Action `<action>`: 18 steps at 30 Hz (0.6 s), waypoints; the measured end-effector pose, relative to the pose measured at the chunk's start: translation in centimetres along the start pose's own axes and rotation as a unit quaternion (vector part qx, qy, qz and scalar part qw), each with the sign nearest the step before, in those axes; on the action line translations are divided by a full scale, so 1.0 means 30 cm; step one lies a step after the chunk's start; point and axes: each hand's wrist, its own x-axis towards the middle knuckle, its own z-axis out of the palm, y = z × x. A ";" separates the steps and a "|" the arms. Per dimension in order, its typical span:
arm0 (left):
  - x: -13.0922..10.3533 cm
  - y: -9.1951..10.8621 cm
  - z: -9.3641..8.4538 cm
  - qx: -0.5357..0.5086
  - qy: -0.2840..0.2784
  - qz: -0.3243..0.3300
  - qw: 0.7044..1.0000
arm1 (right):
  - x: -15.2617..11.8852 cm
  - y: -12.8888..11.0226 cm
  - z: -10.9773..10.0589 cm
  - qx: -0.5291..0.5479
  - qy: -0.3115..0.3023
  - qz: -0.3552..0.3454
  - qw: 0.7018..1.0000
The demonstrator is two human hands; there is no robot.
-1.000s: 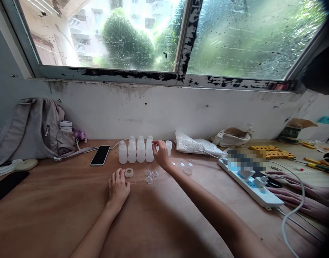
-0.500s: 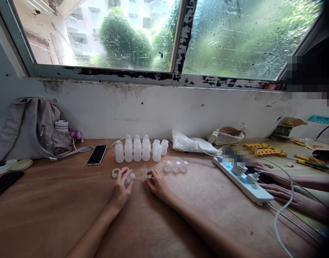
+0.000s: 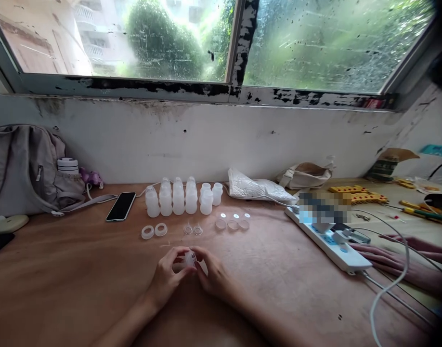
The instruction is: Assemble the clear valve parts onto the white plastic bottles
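Observation:
Near the middle of the table, my left hand (image 3: 170, 273) grips a small translucent ring (image 3: 189, 258) between thumb and fingers. My right hand (image 3: 210, 271) meets it from the other side, fingers closed at the ring; a small clear part seems to be at its fingertips, too small to tell apart. Beyond my hands lie two white rings (image 3: 148, 232), two clear pieces with thin stems (image 3: 188, 229), and three clear discs (image 3: 233, 224) with small white-marked pieces behind them. Several frosted bottles (image 3: 178, 202) stand upright in rows at the back.
A phone (image 3: 121, 206) and a grey backpack (image 3: 22, 168) are at the left. White packaging (image 3: 259, 187) lies by the wall. At the right are a power strip (image 3: 329, 241) with cables, another person's hands (image 3: 383, 258), and yellow tools (image 3: 423, 213).
Both my hands have drawn back towards me and come together around the ring. One ring and one stemmed clear piece have left their rows. The camera view has tilted down slightly.

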 end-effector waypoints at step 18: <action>-0.011 0.011 -0.008 0.123 -0.025 0.121 0.985 | 0.002 -0.052 -0.050 0.193 -0.043 0.082 0.977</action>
